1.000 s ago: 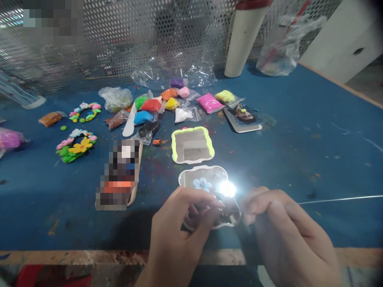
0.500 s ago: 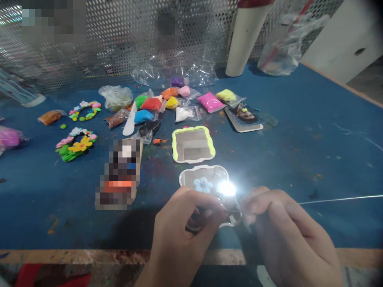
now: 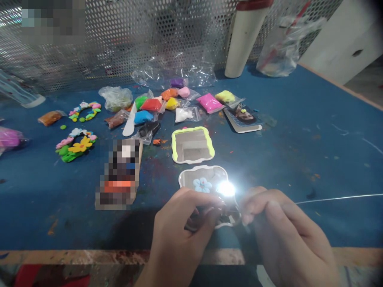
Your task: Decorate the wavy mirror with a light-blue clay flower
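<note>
Little change, lower centre: left hand (image 3: 181, 223) pinched over white-rimmed wavy mirror (image 3: 216, 174), right hand (image 3: 285, 227) curled beside; contents unclear, work apparently unadvanced.

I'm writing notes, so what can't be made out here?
Head view:
Anything pinched by the left hand: too small to tell.
Wavy white-rimmed mirror with blue flower: lower left behind that hand, right side partly lost in glare.
Anything inside the right hand: hidden by the hand itself.
Tall cream cup with dark-red lid: top cut off by upper edge.
</note>
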The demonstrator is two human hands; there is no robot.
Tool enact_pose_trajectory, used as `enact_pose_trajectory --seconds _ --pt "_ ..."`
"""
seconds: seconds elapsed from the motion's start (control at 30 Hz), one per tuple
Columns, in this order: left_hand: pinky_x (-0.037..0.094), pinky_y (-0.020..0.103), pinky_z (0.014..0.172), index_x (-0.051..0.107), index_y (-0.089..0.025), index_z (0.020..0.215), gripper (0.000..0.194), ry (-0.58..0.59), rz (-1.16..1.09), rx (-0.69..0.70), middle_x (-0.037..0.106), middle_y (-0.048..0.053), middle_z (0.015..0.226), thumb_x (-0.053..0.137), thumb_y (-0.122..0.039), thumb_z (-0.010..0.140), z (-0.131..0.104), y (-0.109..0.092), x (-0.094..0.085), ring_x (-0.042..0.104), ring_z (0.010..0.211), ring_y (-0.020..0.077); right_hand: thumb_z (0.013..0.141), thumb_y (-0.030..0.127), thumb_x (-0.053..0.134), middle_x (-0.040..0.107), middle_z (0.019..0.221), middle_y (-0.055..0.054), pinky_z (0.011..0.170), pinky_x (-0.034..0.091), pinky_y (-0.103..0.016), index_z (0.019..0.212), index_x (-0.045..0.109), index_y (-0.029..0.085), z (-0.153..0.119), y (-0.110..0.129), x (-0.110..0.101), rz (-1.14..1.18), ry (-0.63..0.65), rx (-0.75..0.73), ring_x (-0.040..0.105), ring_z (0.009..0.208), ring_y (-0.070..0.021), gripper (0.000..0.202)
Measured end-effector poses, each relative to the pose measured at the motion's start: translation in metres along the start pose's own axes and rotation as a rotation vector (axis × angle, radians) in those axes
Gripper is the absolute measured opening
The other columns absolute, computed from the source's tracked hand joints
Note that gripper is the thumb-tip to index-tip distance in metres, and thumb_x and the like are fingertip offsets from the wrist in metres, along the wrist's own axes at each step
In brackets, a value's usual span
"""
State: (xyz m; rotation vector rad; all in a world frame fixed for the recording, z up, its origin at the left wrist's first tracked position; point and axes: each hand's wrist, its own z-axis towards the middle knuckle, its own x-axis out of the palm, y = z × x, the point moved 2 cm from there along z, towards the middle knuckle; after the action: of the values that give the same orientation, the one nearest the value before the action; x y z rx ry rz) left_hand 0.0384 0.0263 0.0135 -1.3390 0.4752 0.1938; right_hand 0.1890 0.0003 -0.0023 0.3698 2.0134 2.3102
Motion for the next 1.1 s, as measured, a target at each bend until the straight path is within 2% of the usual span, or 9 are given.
enact_pose_trajectory --seconds 0.2,0.47,0.63,0.83,1.1 --pt "0.046 0.014 0.058 0.066 -0.026 0.081 0.013 -0.018 -0.027 -0.012 0.069 -0.008 0.076 0.066 -0.013 0.081 0.0003 -0.0003 0.0005 0.062 0.067 0.0064 0.097 0.026 0.041 0.055 0.071 0.002 0.060 0.040 -0.023 0.076 0.061 0.024 0.0007 -0.0002 0.0004 -0.001 0.025 -0.023 0.051 0.068 -0.0111 0.029" --pt "0.048 0.021 0.063 0.069 -0.029 0.087 0.013 -0.019 0.016 -0.054 0.070 -0.006 0.080 0.062 -0.018 0.085 -0.0002 -0.0004 -0.0005 0.064 0.071 0.0105 0.096 0.025 0.043 0.054 0.074 0.002 0.062 0.040 -0.022 0.078 0.063 0.024 -0.0009 -0.0047 0.0009 0.041 0.019 -0.007 0.050 0.070 -0.0108 0.027" --pt "0.047 0.022 0.060 0.070 -0.026 0.084 0.014 -0.040 0.091 -0.025 0.070 -0.004 0.078 0.066 -0.013 0.080 -0.0001 -0.0010 0.0004 0.060 0.065 0.0112 0.095 0.027 0.046 0.053 0.074 0.001 0.063 0.039 -0.025 0.077 0.064 0.024 -0.0019 -0.0062 0.0013 0.063 -0.004 0.020 0.049 0.072 -0.0130 0.026" --pt "0.050 0.025 0.062 0.069 -0.023 0.080 0.014 -0.097 0.087 0.076 0.068 -0.002 0.074 0.069 -0.010 0.076 -0.0021 0.0013 0.0013 0.059 0.062 0.0131 0.094 0.030 0.047 0.053 0.072 0.000 0.063 0.038 -0.029 0.075 0.064 0.024 -0.0010 -0.0086 0.0011 0.060 0.009 0.019 0.050 0.071 -0.0155 0.026" --pt "0.047 0.023 0.064 0.069 -0.023 0.079 0.013 -0.039 0.085 0.032 0.068 -0.004 0.074 0.070 -0.010 0.076 -0.0022 -0.0031 0.0002 0.060 0.067 0.0120 0.095 0.029 0.046 0.052 0.073 0.001 0.063 0.037 -0.028 0.075 0.062 0.023 -0.0026 -0.0082 0.0027 0.049 0.009 0.058 0.049 0.071 -0.0139 0.026"
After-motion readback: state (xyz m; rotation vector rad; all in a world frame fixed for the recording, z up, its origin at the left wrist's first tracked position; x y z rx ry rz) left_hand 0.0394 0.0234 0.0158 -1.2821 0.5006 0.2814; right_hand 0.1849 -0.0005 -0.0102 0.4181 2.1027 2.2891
